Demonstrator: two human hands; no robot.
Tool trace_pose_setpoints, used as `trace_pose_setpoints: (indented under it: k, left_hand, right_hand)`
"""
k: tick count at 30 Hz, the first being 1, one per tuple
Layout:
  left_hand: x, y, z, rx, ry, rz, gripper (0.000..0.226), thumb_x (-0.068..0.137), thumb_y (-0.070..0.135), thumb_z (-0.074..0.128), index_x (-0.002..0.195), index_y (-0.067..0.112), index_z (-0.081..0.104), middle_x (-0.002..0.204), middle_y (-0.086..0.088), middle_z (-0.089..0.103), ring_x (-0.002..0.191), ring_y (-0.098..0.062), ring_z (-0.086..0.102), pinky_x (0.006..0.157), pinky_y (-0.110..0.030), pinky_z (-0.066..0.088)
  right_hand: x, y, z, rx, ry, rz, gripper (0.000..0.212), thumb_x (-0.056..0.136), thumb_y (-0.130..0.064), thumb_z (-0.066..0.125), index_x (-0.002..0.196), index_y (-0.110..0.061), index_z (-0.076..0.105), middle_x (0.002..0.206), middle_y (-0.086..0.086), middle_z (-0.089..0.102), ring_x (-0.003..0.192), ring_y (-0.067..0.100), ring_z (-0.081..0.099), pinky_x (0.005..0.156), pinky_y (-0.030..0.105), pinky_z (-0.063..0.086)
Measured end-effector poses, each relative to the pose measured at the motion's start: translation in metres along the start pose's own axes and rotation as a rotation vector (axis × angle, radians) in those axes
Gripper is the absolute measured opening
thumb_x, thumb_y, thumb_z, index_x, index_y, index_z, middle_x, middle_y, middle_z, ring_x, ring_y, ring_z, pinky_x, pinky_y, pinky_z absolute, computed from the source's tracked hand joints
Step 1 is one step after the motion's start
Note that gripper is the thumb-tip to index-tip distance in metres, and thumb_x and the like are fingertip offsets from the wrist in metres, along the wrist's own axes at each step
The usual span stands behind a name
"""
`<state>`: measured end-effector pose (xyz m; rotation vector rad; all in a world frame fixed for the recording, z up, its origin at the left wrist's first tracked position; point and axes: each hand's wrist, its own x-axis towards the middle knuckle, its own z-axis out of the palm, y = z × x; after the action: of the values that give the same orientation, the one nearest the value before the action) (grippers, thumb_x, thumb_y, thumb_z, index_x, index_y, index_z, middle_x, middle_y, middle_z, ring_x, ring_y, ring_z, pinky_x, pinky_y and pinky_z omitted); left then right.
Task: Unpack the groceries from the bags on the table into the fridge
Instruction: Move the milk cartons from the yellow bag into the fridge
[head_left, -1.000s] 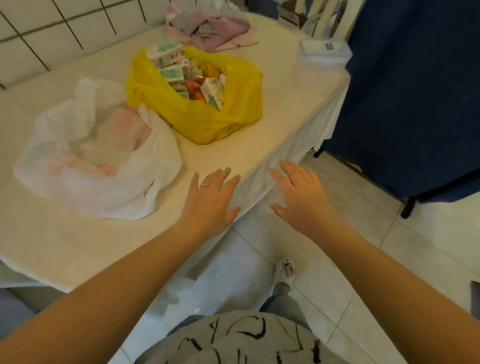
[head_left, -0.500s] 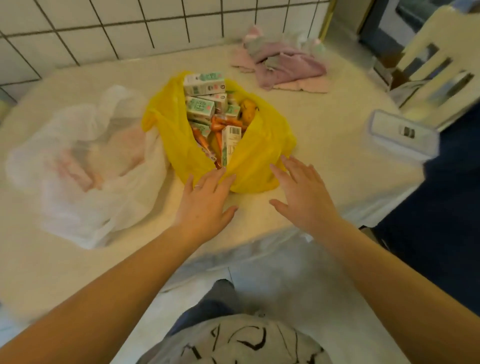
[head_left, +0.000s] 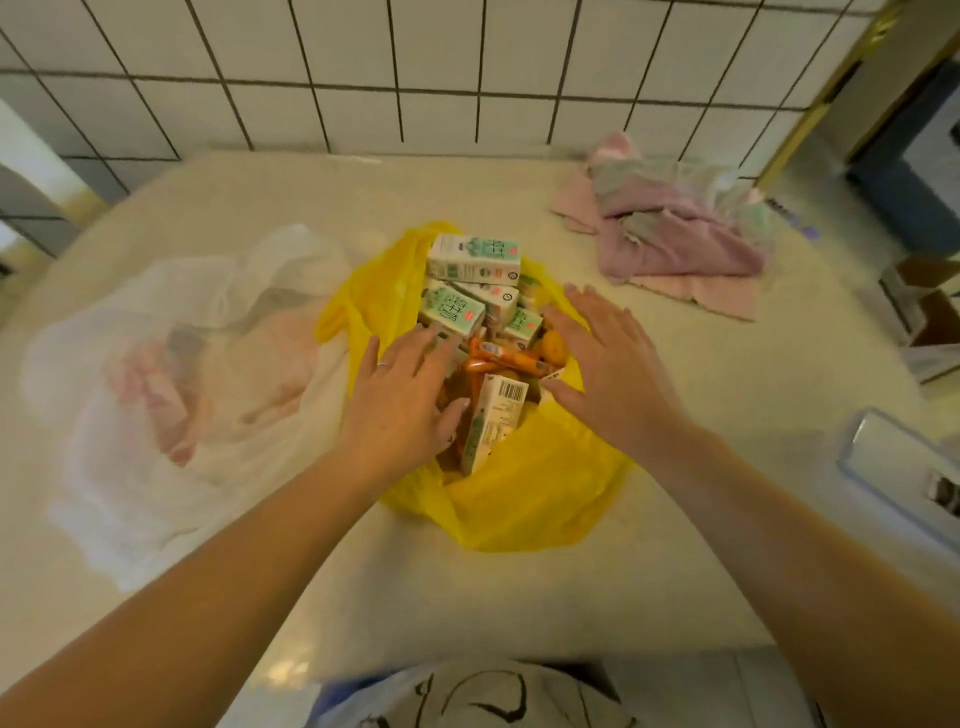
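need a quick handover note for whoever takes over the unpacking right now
Left hand: open, fingers spread over the mouth of the yellow plastic bag, holding nothing.
Right hand: open over the bag's right side, holding nothing.
The bag sits mid-table, full of white-and-green drink cartons and orange packets. The translucent white plastic bag lies to its left with pinkish contents.
Done: nothing visibly unpacked.
Left: take items from both bags to the fridge, which is out of view.
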<state>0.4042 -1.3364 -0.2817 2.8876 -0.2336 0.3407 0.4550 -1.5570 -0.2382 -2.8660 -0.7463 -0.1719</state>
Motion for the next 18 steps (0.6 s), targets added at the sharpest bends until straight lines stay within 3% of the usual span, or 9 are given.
trace_pose_setpoints:
  k: [6, 11, 18]
  left_hand:
    - [0.036, -0.015, 0.013, 0.015, -0.002, -0.018, 0.064, 0.082, 0.037, 0.066, 0.137, 0.012, 0.044, 0.143, -0.012, 0.043, 0.133, -0.031, 0.038, 0.11, -0.054, 0.022]
    - [0.072, -0.03, 0.023, 0.072, -0.034, 0.174, 0.069, 0.072, 0.024, 0.078, 0.131, 0.005, 0.049, 0.135, -0.016, 0.051, 0.126, -0.033, 0.047, 0.105, -0.053, 0.032]
    - [0.113, -0.054, 0.039, 0.143, -0.139, 0.319, 0.063, 0.068, 0.017, 0.081, 0.124, 0.006, 0.056, 0.127, -0.017, 0.057, 0.119, -0.034, 0.053, 0.103, -0.047, 0.03]
  right_hand:
    - [0.064, 0.031, 0.014, 0.035, -0.031, -0.085, 0.075, 0.078, -0.034, 0.07, 0.142, -0.016, 0.037, 0.151, 0.012, 0.03, 0.14, 0.029, 0.026, 0.112, 0.05, 0.024]
    - [0.117, 0.05, 0.033, 0.062, -0.088, -0.151, 0.072, 0.084, -0.035, 0.064, 0.145, -0.015, 0.031, 0.154, 0.008, 0.025, 0.142, 0.025, 0.021, 0.115, 0.043, 0.02]
    - [0.172, 0.069, 0.068, 0.118, -0.156, -0.118, 0.074, 0.085, -0.041, 0.062, 0.147, -0.018, 0.026, 0.155, 0.005, 0.023, 0.143, 0.022, 0.016, 0.117, 0.043, 0.016]
